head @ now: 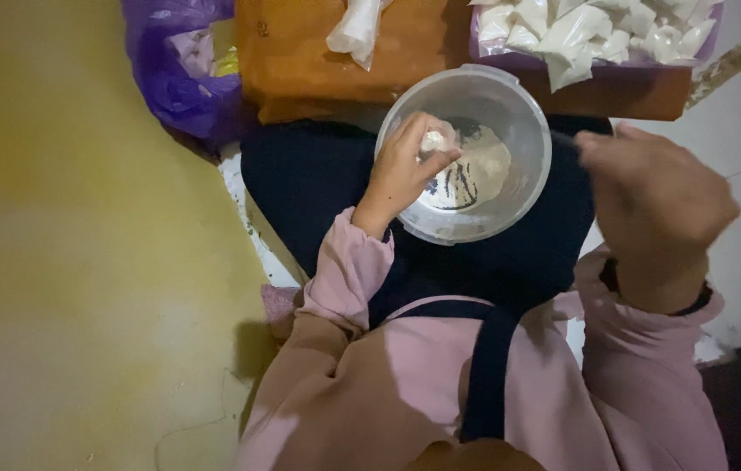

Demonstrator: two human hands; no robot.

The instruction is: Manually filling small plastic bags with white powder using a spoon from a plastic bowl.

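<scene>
A clear plastic tub [523,113] rests on my dark lap and holds some white powder [486,166] at its bottom. My left hand [401,170] reaches over the tub's near-left rim, its fingers pinched on a small white plastic packet [433,139] held inside the tub. My right hand [654,196] hovers to the right of the tub, blurred, fingers curled; whether it holds anything I cannot tell. Both arms wear pink sleeves.
An orange-brown board [301,52] lies beyond the tub with one filled white bag [355,30] on it. A purple tray [510,59] of several filled white bags stands at the top right. A purple plastic bag [174,70] lies top left. Yellow floor spreads left.
</scene>
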